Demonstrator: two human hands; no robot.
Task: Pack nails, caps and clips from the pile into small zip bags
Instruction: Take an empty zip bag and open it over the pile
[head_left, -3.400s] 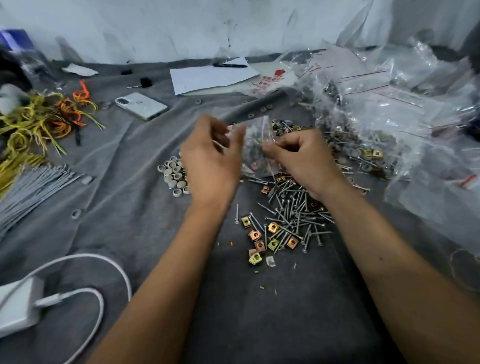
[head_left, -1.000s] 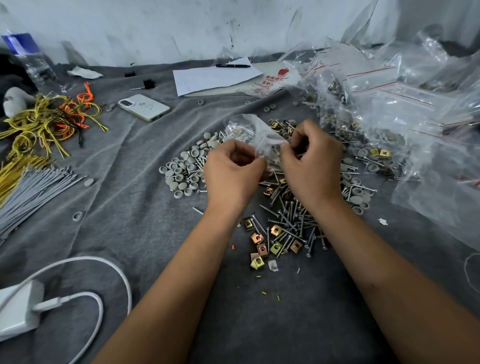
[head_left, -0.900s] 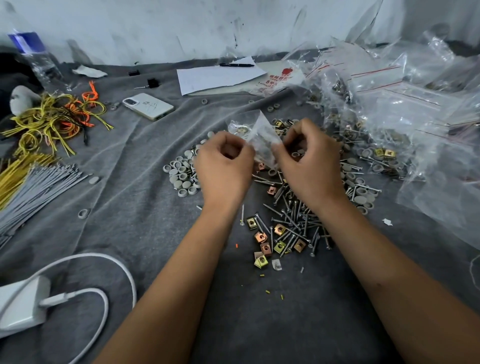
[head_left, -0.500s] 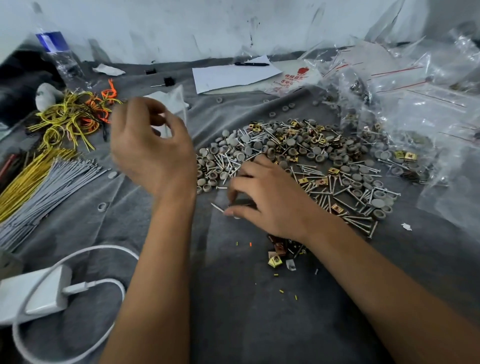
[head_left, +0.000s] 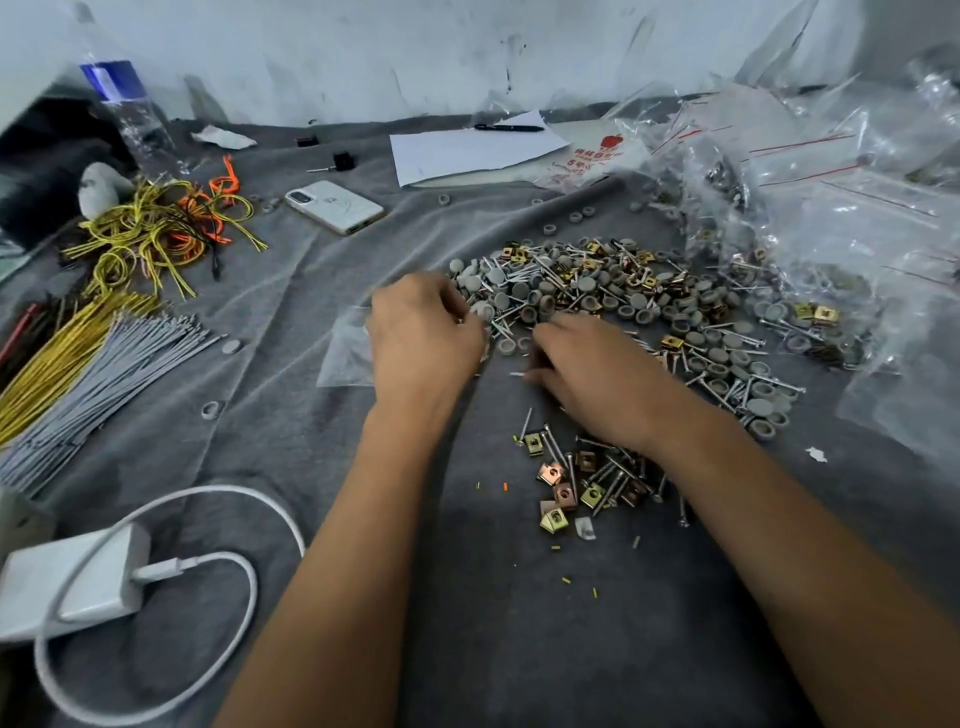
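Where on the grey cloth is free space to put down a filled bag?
Bare grey cloth lies between the forearms, below the small clip heap, and between the charger cable and left hand. Crowded: the main pile, the bag stack, the wire bundles.

Both bare forearms reach forward from the bottom edge and draw close together at the hands. The left hand is palm down, knuckles up, its fingers bent forward and downward; the fingertips are blurred, so its grip cannot be made out. The right hand lies just beside it, palm down and lower, with fingers stretched leftward toward the left hand. The two hands are near but not touching.
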